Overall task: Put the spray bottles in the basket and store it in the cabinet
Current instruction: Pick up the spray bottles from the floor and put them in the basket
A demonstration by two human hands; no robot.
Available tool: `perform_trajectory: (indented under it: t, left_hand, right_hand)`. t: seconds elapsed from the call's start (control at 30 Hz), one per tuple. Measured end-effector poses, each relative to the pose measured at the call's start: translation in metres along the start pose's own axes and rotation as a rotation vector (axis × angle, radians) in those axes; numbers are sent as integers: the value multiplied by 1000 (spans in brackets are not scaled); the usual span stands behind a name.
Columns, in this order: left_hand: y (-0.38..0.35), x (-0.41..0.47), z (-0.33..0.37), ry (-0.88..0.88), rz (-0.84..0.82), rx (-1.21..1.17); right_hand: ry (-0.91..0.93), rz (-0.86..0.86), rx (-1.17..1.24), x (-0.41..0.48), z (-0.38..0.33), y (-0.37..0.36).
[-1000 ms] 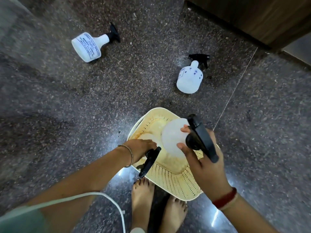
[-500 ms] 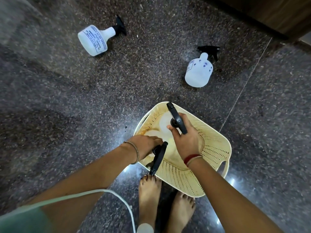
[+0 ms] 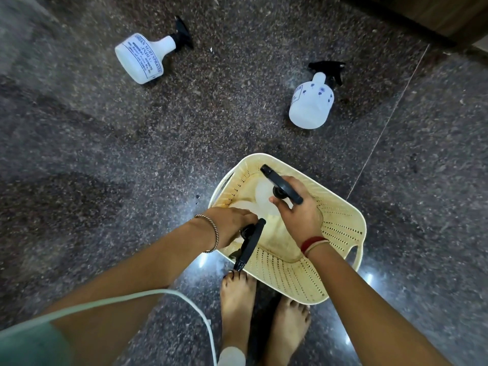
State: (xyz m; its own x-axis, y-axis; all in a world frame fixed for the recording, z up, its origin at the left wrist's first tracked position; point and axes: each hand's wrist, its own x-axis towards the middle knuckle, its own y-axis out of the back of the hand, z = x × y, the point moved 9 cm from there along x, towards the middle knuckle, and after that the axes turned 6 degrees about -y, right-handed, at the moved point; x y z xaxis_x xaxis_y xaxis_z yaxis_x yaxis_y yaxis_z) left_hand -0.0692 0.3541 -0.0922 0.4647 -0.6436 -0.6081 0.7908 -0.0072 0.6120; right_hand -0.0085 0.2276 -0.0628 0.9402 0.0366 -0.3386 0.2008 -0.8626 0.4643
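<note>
A cream perforated basket [image 3: 340, 228] stands on the dark floor in front of my feet. Both hands are inside it, each on a white spray bottle with a black trigger head. My left hand [image 3: 232, 225] grips the neck of the near-left bottle [image 3: 249, 244], whose trigger hangs over the basket's rim. My right hand [image 3: 298, 210] holds the other bottle [image 3: 264, 191] by its neck, standing at the basket's far side. Two more white spray bottles stay on the floor: a printed one [image 3: 140, 58] lying at the far left, and a flowered one [image 3: 311, 104] upright at the far right.
Speckled dark stone floor [image 3: 132, 159] lies all round. A wooden cabinet base [image 3: 435, 14] runs along the top right corner. My bare feet [image 3: 237, 299] stand just behind the basket. A pale cable [image 3: 184, 299] hangs across the lower left.
My right hand has lowered its bottle from above the basket down into it. The left hand has stayed on its bottle. The view has shifted slightly.
</note>
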Motion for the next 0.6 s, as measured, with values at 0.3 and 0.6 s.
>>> perform_trajectory:
  t: [0.3, 0.6]
  left_hand:
    - [3, 3, -2, -38, -14, -43]
    - [3, 9, -6, -67, -125, 22]
  right_hand:
    - [-232, -30, 400, 8, 28, 3]
    - [-110, -275, 316, 18, 11, -12]
